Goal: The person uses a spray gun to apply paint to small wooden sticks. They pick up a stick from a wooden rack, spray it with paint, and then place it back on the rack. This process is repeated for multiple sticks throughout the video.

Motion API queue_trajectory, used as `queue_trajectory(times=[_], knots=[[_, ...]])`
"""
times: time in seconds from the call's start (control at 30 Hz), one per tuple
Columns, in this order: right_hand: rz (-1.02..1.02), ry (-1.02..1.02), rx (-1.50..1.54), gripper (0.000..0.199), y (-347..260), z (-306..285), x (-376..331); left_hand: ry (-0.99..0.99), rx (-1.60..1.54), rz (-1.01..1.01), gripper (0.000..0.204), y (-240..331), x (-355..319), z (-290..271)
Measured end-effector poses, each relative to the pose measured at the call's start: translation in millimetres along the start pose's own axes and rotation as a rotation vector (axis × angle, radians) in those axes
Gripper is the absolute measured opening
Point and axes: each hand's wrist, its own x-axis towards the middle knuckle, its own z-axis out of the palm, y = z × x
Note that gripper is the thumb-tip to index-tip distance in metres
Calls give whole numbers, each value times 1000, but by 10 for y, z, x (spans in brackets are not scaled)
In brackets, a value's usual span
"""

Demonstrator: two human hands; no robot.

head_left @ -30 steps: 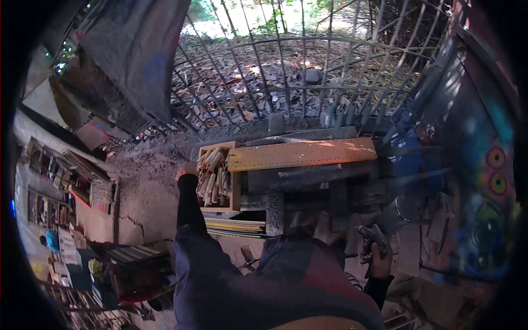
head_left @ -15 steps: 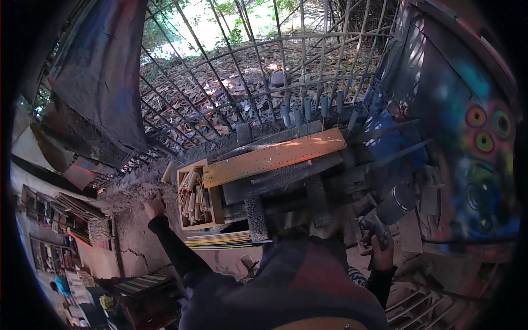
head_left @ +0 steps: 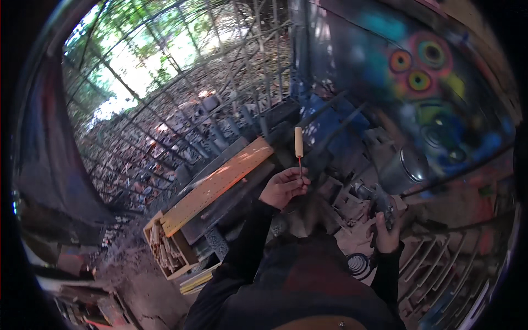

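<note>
Pale cream, the cylinder (head_left: 298,142) stands nearly upright just right of the frame's centre, on the top of a thin red stick (head_left: 300,163). On my remote feed I see the left hand (head_left: 283,188) below it, thumb and fingertips pinched together on the stick, apart from the cylinder itself. Right of centre and lower, I have the right hand (head_left: 388,236) wrapped around a dark tool (head_left: 381,208). A metal can (head_left: 404,170) sits just above the tool; from here I cannot tell whether the two are joined.

Left of the left hand, an orange board (head_left: 217,184) dotted with small holes slants from the centre down toward the lower left. Its low end laps the wooden box (head_left: 188,257), where I make out more pale rods (head_left: 164,250) lying in a heap. Yellow strips (head_left: 197,280) lie just below the box. Above the board, grey tubes (head_left: 247,116) stand in front of a barred fence (head_left: 144,98), leaf litter (head_left: 190,118) beyond it. Farther out, I get a blue sheet (head_left: 336,122) above centre, a panel (head_left: 379,71) painted with bright rings at upper right, and a slatted rack (head_left: 438,263) at lower right.
</note>
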Motion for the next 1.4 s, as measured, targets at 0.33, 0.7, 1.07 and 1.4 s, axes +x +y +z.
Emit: queue_trajectory(times=[0.33, 0.7, 1.07, 1.4], knots=[[-184, 152, -64, 49, -328, -237, -114, 77, 92, -205, 18, -200, 1166, 494], [-226, 165, -104, 45, -324, -304, -16, 76, 161, -168, 23, -246, 1503, 558], [-254, 117, -171, 46, -377, -378, 64, 164, 315, -110, 22, -196, 1537, 671], [-276, 216, 2, 65, -718, -482, 82, 122, 1029, 355, 6, -219, 1819, 207]])
